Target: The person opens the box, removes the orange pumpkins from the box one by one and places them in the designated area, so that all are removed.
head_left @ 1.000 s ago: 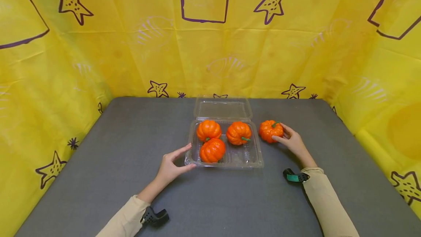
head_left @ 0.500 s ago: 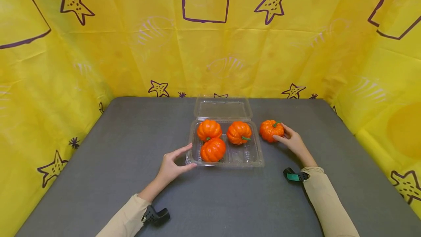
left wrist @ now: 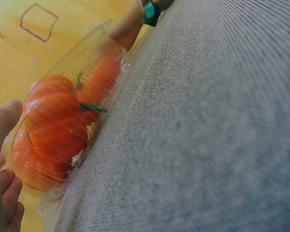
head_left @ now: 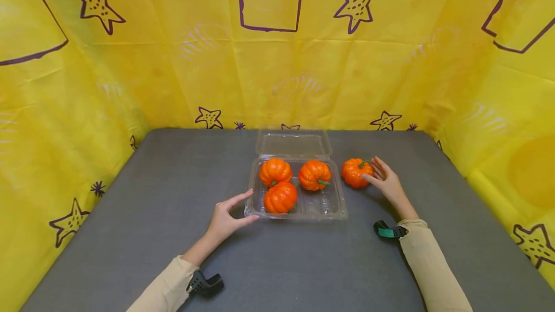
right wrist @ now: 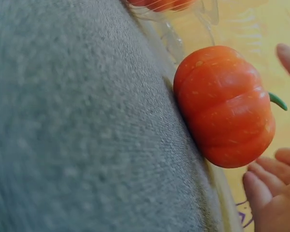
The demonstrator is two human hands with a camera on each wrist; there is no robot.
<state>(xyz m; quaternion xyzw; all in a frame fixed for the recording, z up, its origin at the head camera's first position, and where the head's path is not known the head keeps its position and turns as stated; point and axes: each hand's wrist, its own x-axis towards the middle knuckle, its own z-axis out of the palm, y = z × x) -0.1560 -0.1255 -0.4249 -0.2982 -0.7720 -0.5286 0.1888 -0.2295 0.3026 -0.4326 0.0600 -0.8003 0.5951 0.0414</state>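
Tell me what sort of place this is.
Probably a tabletop filming booth: patterned yellow cloth lines three sides of a gray table, and two black wrist cameras are in view.

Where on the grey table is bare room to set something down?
Free: the table in front of the clear plastic box, between the beige sleeves; left of the left hand; right of the right hand; the box's front right corner. Crowded: the box's left half, holding two round orange pumpkins, and the narrow gap between box and speckled orange pumpkin.
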